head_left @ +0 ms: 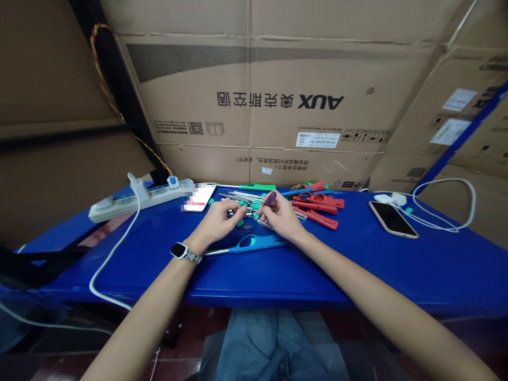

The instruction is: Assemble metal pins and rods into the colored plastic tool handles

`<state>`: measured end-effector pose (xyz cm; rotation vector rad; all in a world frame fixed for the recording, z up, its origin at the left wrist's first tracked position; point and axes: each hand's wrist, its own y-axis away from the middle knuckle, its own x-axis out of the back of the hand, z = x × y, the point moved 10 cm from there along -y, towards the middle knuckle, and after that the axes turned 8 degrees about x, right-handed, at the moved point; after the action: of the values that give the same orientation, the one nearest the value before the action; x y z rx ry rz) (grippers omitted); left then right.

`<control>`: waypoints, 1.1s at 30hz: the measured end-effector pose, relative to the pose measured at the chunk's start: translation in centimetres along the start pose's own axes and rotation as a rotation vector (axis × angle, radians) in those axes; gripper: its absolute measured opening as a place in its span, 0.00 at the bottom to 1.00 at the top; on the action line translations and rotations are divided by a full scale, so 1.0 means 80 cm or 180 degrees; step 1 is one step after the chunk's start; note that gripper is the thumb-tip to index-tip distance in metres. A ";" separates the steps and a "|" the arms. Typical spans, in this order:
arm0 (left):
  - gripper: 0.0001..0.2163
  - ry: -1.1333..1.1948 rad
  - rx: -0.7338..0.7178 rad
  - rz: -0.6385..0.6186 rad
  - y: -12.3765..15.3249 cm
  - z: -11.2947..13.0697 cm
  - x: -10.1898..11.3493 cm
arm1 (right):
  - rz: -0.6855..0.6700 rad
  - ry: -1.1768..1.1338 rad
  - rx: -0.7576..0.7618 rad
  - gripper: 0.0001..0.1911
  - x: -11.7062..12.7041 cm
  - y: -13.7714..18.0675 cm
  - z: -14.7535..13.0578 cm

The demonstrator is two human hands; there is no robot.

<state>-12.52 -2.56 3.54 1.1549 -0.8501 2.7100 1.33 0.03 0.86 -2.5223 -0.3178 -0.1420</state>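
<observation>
Both my hands meet over the middle of a blue table (357,264). My left hand (217,221), with a watch on its wrist, pinches a thin metal part among a pile of metal rods and teal pieces (243,203). My right hand (281,214) is closed on a small tool with a purple handle (270,198), its tip pointing down at the same part. A light blue long-nosed lighter (248,244) lies on the table just under my wrists. Several red lighters (317,207) and a green one (257,187) lie behind my hands.
A white power strip (130,200) with a white cable (115,248) sits at the back left, a phone (199,197) beside it. Another phone (392,218) lies at the right with a white charger and cable (436,211). Cardboard boxes (254,90) wall the back.
</observation>
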 end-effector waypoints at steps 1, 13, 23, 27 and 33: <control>0.19 -0.0018 -0.0010 -0.0018 0.000 0.002 -0.002 | -0.0015 0.0048 0.0017 0.06 0.001 0.001 0.000; 0.12 0.0049 -0.0090 0.0054 0.002 0.007 -0.004 | 0.0197 -0.0347 -0.0033 0.11 0.015 0.003 0.001; 0.08 0.0040 -0.0016 -0.0215 0.000 0.004 -0.041 | 0.0438 -0.0865 -0.0198 0.16 0.034 0.003 -0.002; 0.06 0.0142 0.0100 -0.0232 0.000 0.001 -0.041 | 0.0415 -0.0946 -0.0176 0.18 0.031 0.003 -0.004; 0.06 0.0152 0.0114 -0.0298 0.001 0.004 -0.040 | 0.0344 -0.0790 -0.0047 0.19 0.028 0.006 -0.014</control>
<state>-10.03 -2.36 1.45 1.1024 -0.7254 2.6759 3.55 -0.58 1.93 -2.5675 -0.2776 0.2132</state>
